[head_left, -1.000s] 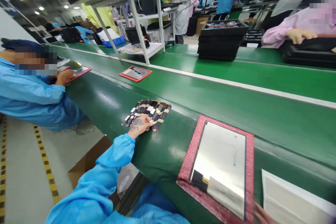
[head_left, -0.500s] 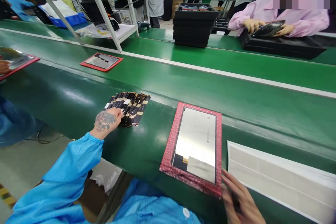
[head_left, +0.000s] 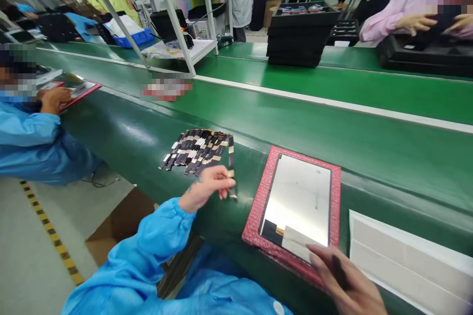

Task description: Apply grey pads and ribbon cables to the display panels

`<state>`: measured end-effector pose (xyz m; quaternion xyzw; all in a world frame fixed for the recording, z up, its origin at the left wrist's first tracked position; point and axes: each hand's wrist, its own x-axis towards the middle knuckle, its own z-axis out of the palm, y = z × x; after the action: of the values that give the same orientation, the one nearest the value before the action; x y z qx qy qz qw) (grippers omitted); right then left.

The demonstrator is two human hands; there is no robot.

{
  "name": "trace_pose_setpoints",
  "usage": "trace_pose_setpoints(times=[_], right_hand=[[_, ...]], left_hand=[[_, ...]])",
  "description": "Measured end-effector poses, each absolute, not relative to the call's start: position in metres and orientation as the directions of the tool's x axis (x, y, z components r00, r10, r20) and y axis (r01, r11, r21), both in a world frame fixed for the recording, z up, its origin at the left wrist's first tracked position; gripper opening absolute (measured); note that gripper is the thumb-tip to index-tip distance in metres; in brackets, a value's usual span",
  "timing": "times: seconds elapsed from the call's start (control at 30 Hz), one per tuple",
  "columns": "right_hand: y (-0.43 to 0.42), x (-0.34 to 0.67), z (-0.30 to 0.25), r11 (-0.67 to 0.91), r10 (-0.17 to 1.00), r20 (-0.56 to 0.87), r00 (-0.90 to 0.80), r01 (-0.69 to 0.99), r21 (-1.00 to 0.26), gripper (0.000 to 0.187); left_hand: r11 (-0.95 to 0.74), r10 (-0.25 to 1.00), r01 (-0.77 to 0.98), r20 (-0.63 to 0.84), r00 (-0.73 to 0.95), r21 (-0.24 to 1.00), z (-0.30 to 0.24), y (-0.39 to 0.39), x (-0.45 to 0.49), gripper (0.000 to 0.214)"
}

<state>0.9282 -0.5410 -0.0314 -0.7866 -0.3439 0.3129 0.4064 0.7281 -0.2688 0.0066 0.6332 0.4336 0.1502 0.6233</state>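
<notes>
A: The fingers of the left hand are pinched narrow on one flex cable strip, held up on end just beside the fanned pile of flex cables lying on the green counter.

B: And the right hand?

A: Low at the near edge, its fingers rest on the near corner of the display panel. They lie fairly flat; I cannot tell whether they grip anything. The panel sits face up in a pink foam tray, just to the right of the lifted strip.

B: How far along does it look?

A: Early, I would judge. One strip is picked clear of the pile, but it hangs above the counter, not yet touching the panel. The panel shows a dark patch and a pale flap at its near end; the strip has not reached them. The rest of the pile is untouched.

B: Anything in the way?

A: Little between strip and panel, only bare belt. A white sheet lies just right of the tray. Across the counter stand stacked black trays and a white rack; a person in a pink sleeve works far right, and a person in a blue sleeve works at the left with another red tray.
</notes>
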Motion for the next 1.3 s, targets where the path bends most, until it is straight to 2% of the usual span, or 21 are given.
trace_pose_setpoints(times=[0.07,0.17,0.23,0.3,0.37,0.43,0.5,0.53,0.63,0.7,0.8,0.97,1.07,1.17,1.3], right_hand=[[-0.509,0.918,-0.008,-0.429,0.814,-0.289,0.504,0.187,-0.884,0.032],[-0.472,0.917,0.011,-0.409,0.868,-0.379,0.321,0.029,-0.912,0.032],[-0.462,0.922,0.014,-0.408,0.894,-0.418,0.161,-0.094,-0.908,0.031],[-0.46,0.929,0.012,-0.429,0.898,-0.439,0.026,-0.166,-0.888,0.031],[-0.461,0.935,0.006,-0.443,0.894,-0.448,0.021,-0.105,-0.89,0.033],[-0.463,0.94,-0.003,-0.453,0.886,-0.445,0.133,0.035,-0.891,0.035],[-0.463,0.944,-0.013,-0.465,0.874,-0.423,0.239,0.159,-0.871,0.035],[-0.463,0.946,-0.017,-0.472,0.869,-0.414,0.273,0.199,-0.859,0.034],[-0.463,0.945,-0.023,-0.458,0.873,-0.356,0.332,0.31,-0.833,0.027],[-0.463,0.942,-0.023,-0.445,0.879,-0.313,0.36,0.383,-0.809,0.025],[-0.462,0.938,-0.02,-0.441,0.884,-0.285,0.371,0.456,-0.773,0.028],[-0.459,0.937,-0.019,-0.363,0.925,-0.244,0.291,0.489,-0.793,0.021],[-0.459,0.937,-0.02,-0.307,0.946,-0.205,0.253,0.486,-0.818,0.018],[-0.459,0.936,-0.02,-0.314,0.947,-0.231,0.222,0.508,-0.802,0.018],[-0.458,0.934,-0.018,-0.347,0.938,-0.284,0.2,0.544,-0.764,0.019]], left_hand=[[0.265,0.553,0.29,-0.391,0.736,0.92,0.007,-0.295,0.75,0.047],[0.342,0.318,0.289,-0.399,0.86,0.894,0.011,-0.322,0.777,0.043],[0.315,0.238,0.313,-0.394,0.888,0.896,0.014,-0.331,0.791,0.039],[0.277,0.207,0.322,-0.383,0.9,0.905,0.014,-0.336,0.801,0.036],[0.228,0.231,0.321,-0.371,0.899,0.919,0.009,-0.338,0.806,0.033],[0.075,0.367,0.305,-0.31,0.877,0.949,-0.002,-0.341,0.804,0.03],[-0.163,0.52,0.28,-0.159,0.839,0.946,-0.017,-0.349,0.795,0.028],[-0.296,0.559,0.265,-0.058,0.827,0.918,-0.025,-0.354,0.788,0.028],[-0.644,0.492,0.183,0.219,0.843,0.743,-0.051,-0.372,0.766,0.029],[-0.773,0.428,0.157,0.322,0.845,0.614,-0.063,-0.382,0.755,0.03],[-0.811,0.428,0.18,0.355,0.831,0.558,-0.069,-0.389,0.749,0.032],[-0.726,0.478,0.195,0.281,0.832,0.659,-0.059,-0.386,0.754,0.025],[-0.75,0.467,0.176,0.321,0.824,0.638,-0.061,-0.389,0.751,0.026],[-0.787,0.467,0.177,0.382,0.797,0.591,-0.071,-0.396,0.744,0.031],[-0.788,0.482,0.195,0.389,0.785,0.584,-0.08,-0.402,0.738,0.033]])
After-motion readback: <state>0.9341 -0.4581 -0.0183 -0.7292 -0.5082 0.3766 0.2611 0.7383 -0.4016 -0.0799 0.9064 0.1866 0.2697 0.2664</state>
